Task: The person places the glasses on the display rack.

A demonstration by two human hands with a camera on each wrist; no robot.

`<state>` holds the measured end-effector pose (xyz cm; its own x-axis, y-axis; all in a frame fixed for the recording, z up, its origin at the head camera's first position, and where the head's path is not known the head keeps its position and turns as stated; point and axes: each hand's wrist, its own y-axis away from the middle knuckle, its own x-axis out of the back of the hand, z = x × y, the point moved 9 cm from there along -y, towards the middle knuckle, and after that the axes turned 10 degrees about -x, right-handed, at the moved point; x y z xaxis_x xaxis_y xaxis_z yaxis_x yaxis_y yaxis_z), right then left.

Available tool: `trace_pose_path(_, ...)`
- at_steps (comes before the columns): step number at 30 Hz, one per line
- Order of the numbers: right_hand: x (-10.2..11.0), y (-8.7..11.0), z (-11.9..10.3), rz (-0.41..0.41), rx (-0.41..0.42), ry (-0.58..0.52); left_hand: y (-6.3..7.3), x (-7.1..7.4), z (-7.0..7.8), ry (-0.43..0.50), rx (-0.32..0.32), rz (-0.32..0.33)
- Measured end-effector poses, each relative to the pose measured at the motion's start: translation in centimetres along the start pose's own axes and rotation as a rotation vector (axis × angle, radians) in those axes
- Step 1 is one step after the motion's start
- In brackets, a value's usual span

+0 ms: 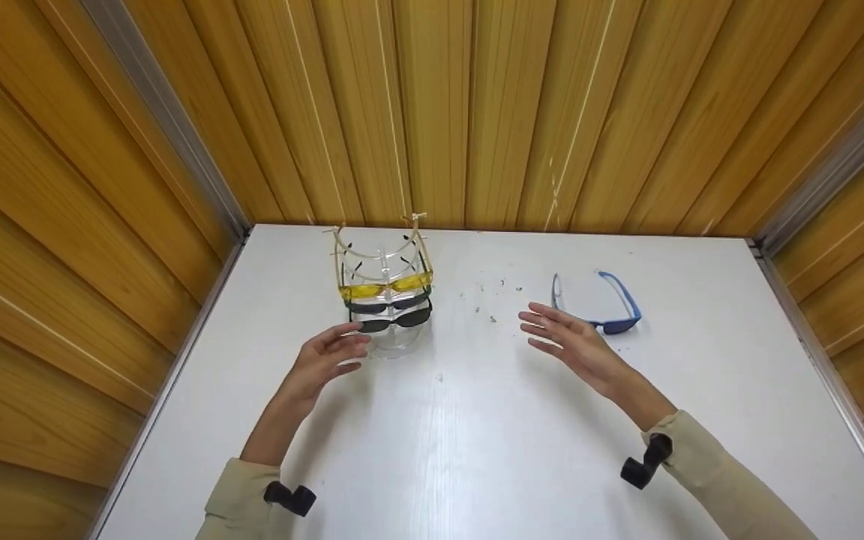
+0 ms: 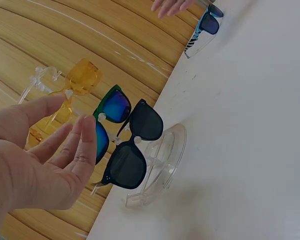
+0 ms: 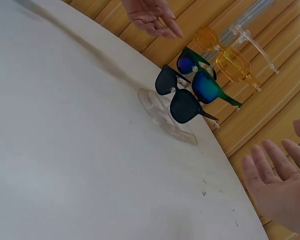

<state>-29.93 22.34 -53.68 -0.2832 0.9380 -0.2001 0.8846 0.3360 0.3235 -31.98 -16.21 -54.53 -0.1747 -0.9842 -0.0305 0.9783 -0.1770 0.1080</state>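
A clear display stand (image 1: 394, 346) at the left of the table carries three pairs of sunglasses, one above another. Yellow sunglasses (image 1: 385, 286) sit highest, green-framed sunglasses (image 2: 116, 106) with blue mirrored lenses are in the middle, and black sunglasses (image 2: 128, 166) are lowest. My left hand (image 1: 325, 363) hovers just in front and left of the stand, fingers loosely bent, holding nothing. Over the table on the right, my right hand (image 1: 573, 346) has its fingers extended and holds nothing. Blue sunglasses (image 1: 619, 325) lie on the table just beyond it, partly covered by the hand in the head view.
The white table (image 1: 432, 450) is bounded by wood-panelled walls (image 1: 439, 112) at the back and both sides. Small dark specks (image 1: 492, 319) are scattered on the tabletop between the stand and the blue sunglasses. The stand has a free upper bar (image 2: 45, 75) above the yellow pair.
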Motion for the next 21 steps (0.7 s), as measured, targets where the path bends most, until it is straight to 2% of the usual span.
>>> trace_pose_path(8,3.0,1.8,0.2,0.037,0.03,0.012,-0.6,-2.8,-0.9,0.025,-0.012,-0.108)
trace_pose_path(14,5.5,3.0,0.8,0.046,0.047,-0.004,-1.0,-4.7,-1.4,0.034,-0.016,-0.156)
trace_pose_path(21,8.2,4.7,1.2,0.062,0.073,-0.026,-1.9,-7.0,-1.3,0.047,-0.026,-0.195)
